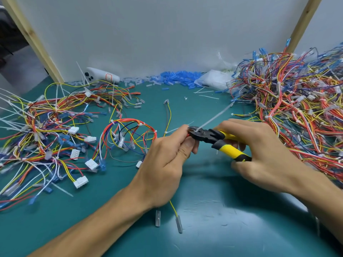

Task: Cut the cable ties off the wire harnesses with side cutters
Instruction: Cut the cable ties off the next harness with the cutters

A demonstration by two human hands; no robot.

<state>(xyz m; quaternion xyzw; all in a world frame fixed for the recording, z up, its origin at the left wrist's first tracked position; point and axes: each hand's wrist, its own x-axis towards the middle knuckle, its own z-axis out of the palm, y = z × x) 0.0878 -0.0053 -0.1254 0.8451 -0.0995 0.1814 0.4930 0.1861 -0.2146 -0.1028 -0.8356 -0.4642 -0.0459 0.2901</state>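
The left hand (167,160) covers the middle of the wire harness (168,117) it pinches, and the blades of the side cutters (213,138) are too small to tell whether they have bitten through the cable tie (213,118). The right hand (265,151) hides the ends of the yellow handles (230,151). The left harness heap (37,136) and the right harness heap (297,101) run off the frame's edges, and the red-framed label (109,77) on the white device (98,75) is too small to read.
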